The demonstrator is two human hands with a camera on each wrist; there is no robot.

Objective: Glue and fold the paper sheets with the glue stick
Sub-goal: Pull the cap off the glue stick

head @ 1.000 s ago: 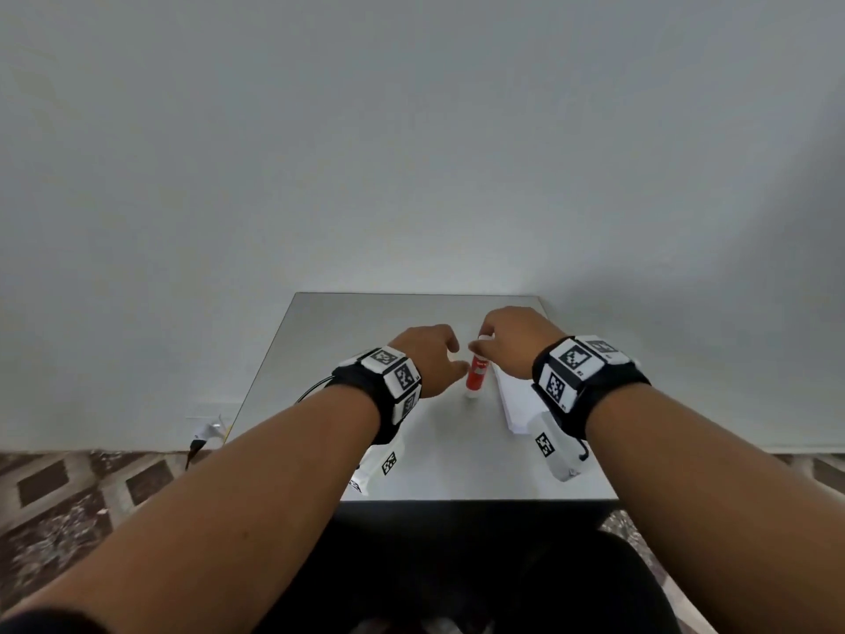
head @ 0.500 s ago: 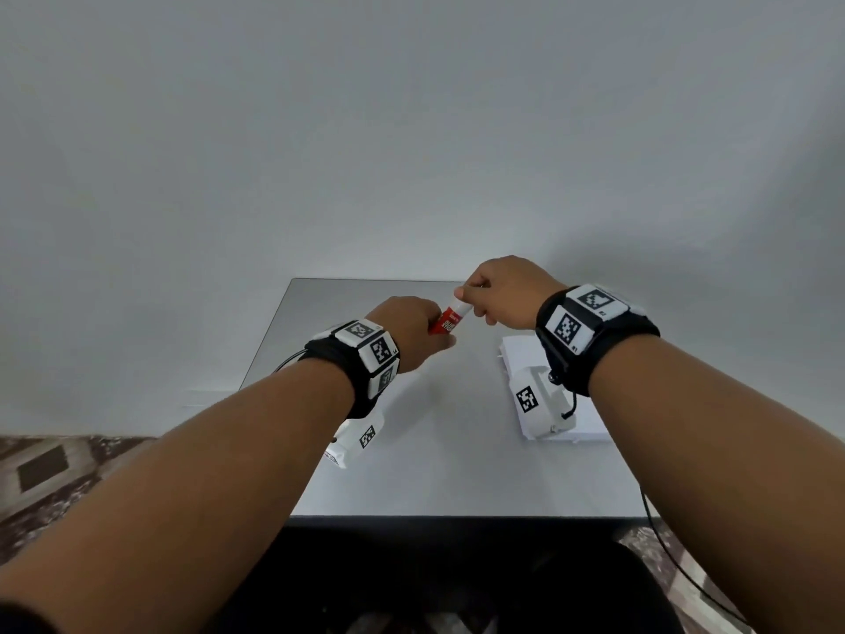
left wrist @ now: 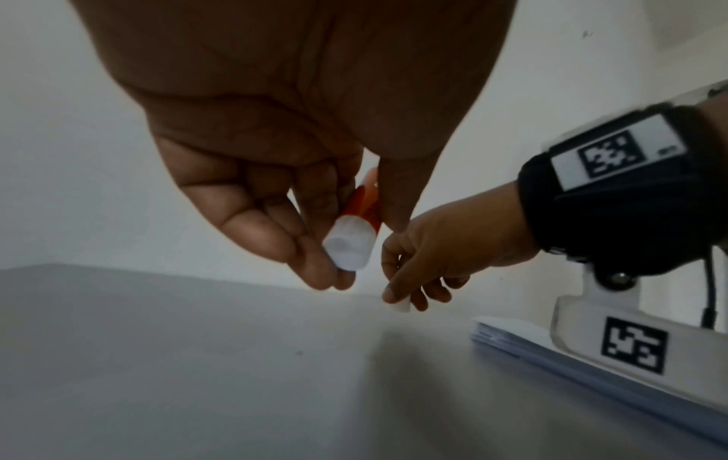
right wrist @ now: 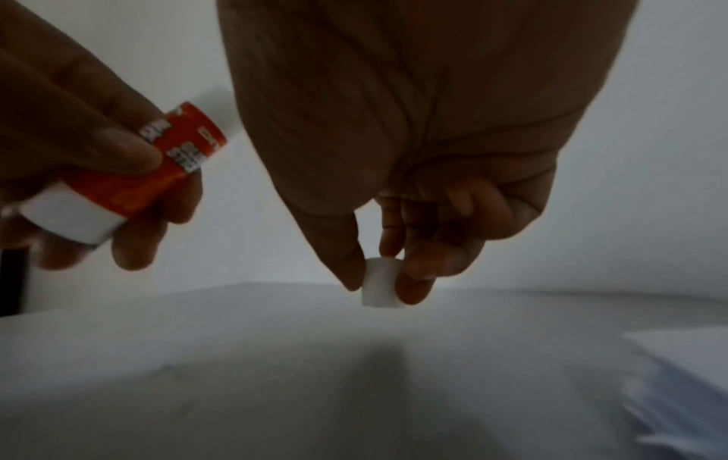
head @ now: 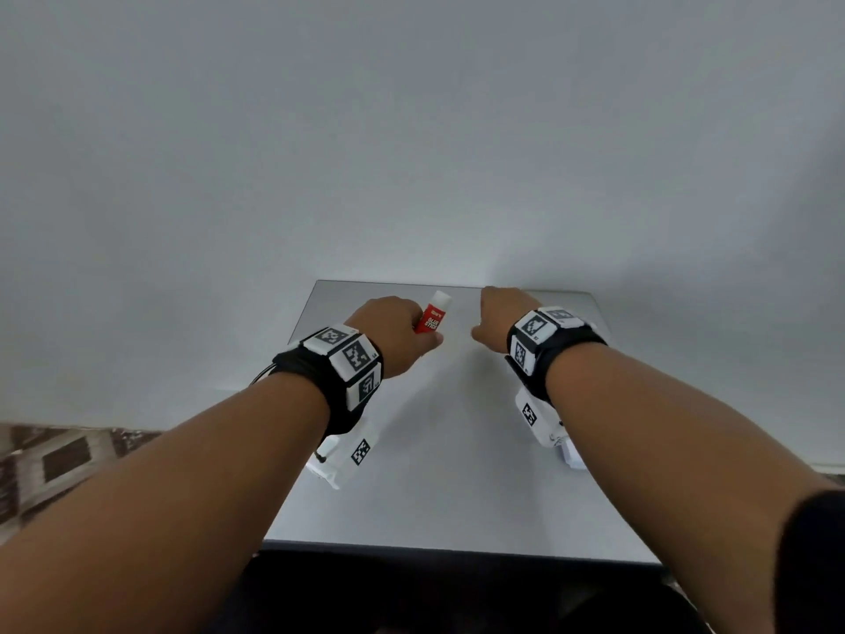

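Looking down from the head view, the left hand (head: 393, 331) grips the red glue stick (head: 432, 315) by its lower barrel, the white end pointing up toward one o'clock. The right hand (head: 496, 318) sits at three o'clock of it, apart, fingers curled downward; what they hold is hidden here. Both are over the far half of the grey table (head: 439, 473). The paper is almost wholly covered by the right forearm.

The left wrist view shows the left hand's fingers (left wrist: 276, 230) and thumb wrapped round the stick, its white knurled base (left wrist: 348, 246) facing the camera. At four o'clock, the right hand pinches a small white cap (left wrist: 402, 306) just above the tabletop. A stack of paper sheets (left wrist: 512, 339) lies flat at the right.

The right wrist view confirms it: thumb and fingertips (right wrist: 417, 280) pinch the cap (right wrist: 383, 283), low over the table, whether touching it I cannot tell. The glue stick is at ten o'clock, the paper stack's corner at four o'clock.

By my judgement, uncapping is done; setting the cap down, gluing and every fold remain.
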